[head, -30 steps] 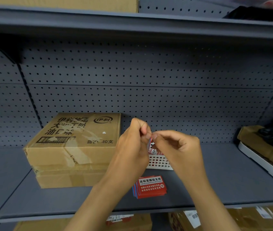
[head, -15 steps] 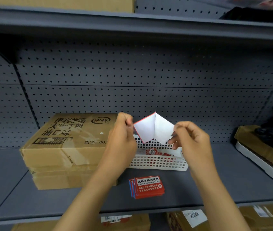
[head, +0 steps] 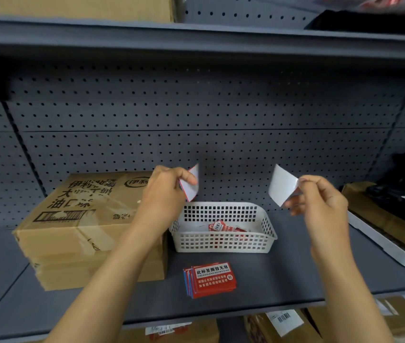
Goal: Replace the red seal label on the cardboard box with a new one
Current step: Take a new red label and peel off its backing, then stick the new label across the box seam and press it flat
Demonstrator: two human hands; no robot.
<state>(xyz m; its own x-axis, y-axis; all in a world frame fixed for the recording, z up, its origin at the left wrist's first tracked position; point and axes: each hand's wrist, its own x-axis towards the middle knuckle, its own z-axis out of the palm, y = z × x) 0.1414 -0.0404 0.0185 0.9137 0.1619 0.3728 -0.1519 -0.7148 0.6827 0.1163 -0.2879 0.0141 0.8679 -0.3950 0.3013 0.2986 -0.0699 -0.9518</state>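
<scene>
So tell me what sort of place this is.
Probably a stockroom or the shelving aisle of a shop. Grey metal shelves with a perforated back panel hold a taped cardboard box, and more cartons with barcode labels sit on the shelf below.

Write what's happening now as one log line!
left hand: grips peeled seal label | right hand: grips white backing | cardboard box: unsealed

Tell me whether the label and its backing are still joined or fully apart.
Fully apart: left hand holds the red-edged label, right hand the white backing.
</scene>
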